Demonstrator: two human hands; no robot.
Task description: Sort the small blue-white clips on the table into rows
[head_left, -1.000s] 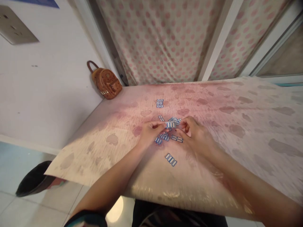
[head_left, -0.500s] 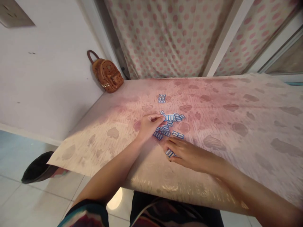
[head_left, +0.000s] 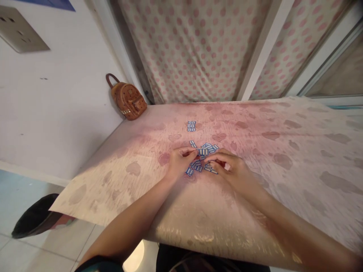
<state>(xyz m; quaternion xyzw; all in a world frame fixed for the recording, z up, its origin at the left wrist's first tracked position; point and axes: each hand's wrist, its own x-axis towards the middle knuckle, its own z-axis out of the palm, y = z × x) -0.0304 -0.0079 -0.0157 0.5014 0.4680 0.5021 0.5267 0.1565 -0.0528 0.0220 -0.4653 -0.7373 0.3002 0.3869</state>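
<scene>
My left hand (head_left: 183, 162) pinches a small strip of blue-bordered white labels (head_left: 203, 151) between thumb and fingers, raised over a loose pile. My right hand (head_left: 231, 164) is just to the right, its thumb and fingers drawn together close to the strip's lower right. Whatever lies between those fingertips is too small to make out. Similar label pieces (head_left: 195, 165) lie scattered beneath and between the hands, and more (head_left: 211, 147) overlap behind the strip. One piece (head_left: 193, 144) lies apart at the upper left. Farther back sits a neat block of labels (head_left: 191, 126).
A patterned cover (head_left: 133, 211) spreads over the table. A small brown backpack (head_left: 129, 100) leans against the wall at the back left corner. Behind the table hangs a dotted curtain (head_left: 193, 49). A dark open bin (head_left: 35, 215) stands on the floor at left.
My right hand has moved up and away from me, from a label piece near the front to beside the held strip. My left hand keeps its pinch. The camera view has tilted slightly.
</scene>
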